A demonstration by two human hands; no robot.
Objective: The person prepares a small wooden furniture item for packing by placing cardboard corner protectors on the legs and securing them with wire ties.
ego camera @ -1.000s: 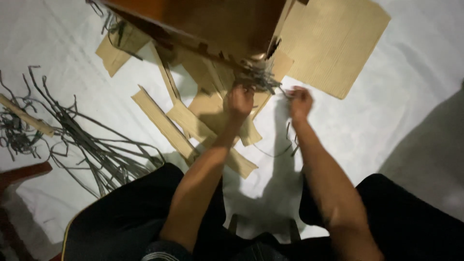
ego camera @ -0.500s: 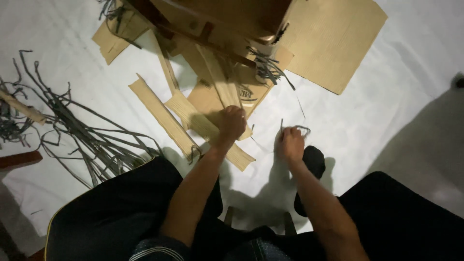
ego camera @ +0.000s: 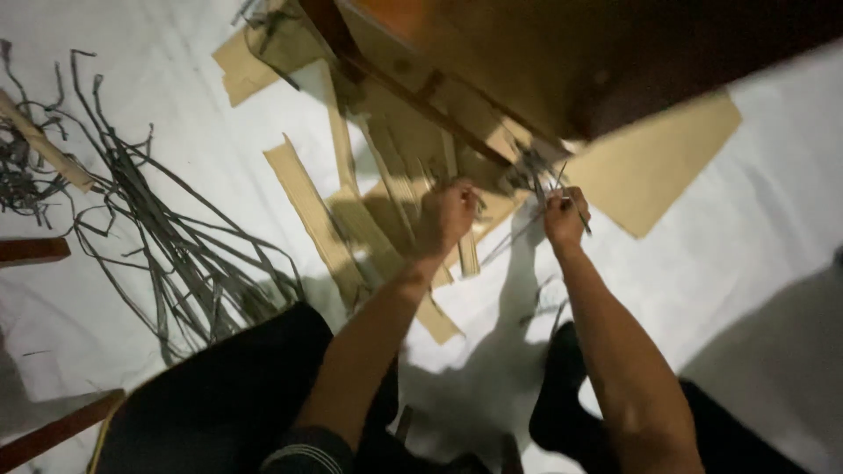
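A large brown wooden piece of furniture point(ego camera: 562, 61) fills the top of the view, tilted over the floor. Grey strips point(ego camera: 531, 171) hang in a tangle from its lower edge. My right hand point(ego camera: 565, 215) is closed on a few of these strips just below that edge. My left hand point(ego camera: 446, 215) is a fist next to it, pressed against the cardboard strips point(ego camera: 399, 189) under the furniture; what it holds, if anything, is hidden. My legs in dark trousers point(ego camera: 228, 386) fill the bottom.
Cardboard strips point(ego camera: 307, 202) and a cardboard sheet point(ego camera: 654, 171) lie on the white floor covering point(ego camera: 773, 175). A heap of long grey strips point(ego camera: 167, 254) spreads at the left. Reddish wooden bars point(ego camera: 31, 250) lie at the left edge.
Both hands rose from the floor back to the furniture's lower edge. My right hand, low by the floor half a second ago, now grips the hanging grey strips. The view shifted left.
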